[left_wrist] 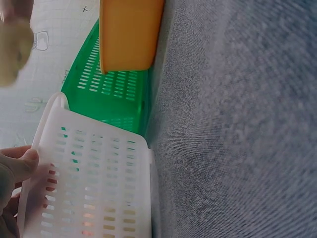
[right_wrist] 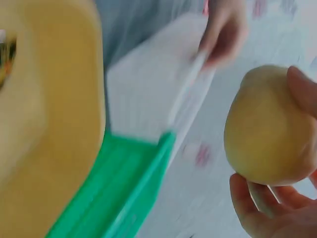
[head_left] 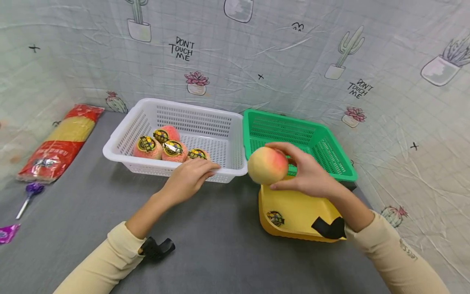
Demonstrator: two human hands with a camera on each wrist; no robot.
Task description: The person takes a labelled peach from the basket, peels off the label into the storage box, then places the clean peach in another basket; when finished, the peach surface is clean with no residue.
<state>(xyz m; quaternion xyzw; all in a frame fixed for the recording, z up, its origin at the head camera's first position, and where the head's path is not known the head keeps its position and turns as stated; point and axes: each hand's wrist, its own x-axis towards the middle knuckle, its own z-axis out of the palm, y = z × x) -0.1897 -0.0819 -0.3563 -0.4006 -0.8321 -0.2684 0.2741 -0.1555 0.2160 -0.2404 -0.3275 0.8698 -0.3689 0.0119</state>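
My right hand (head_left: 308, 173) holds a yellow peach (head_left: 263, 166) with a red blush, thumb below and fingers above. The peach is raised above the place where the white basket (head_left: 183, 166), green basket (head_left: 299, 126) and yellow bin (head_left: 299, 204) come together. In the right wrist view, the fingers curl round the peach (right_wrist: 267, 129). My left hand (head_left: 189, 179) grips the front rim of the white basket; the left wrist view shows its thumb (left_wrist: 29, 161) on the outer wall. Several pink round fruits (head_left: 147, 148) with black-and-gold labels lie in the white basket's left half.
To the left lie a red and yellow packet (head_left: 58, 141), a purple lollipop (head_left: 33, 188) and a purple wrapper (head_left: 8, 233). A black-and-gold label (head_left: 275, 217) shows inside the yellow bin's corner. Behind the baskets hangs a printed cloth (head_left: 235, 57); everything stands on a grey surface (head_left: 220, 241).
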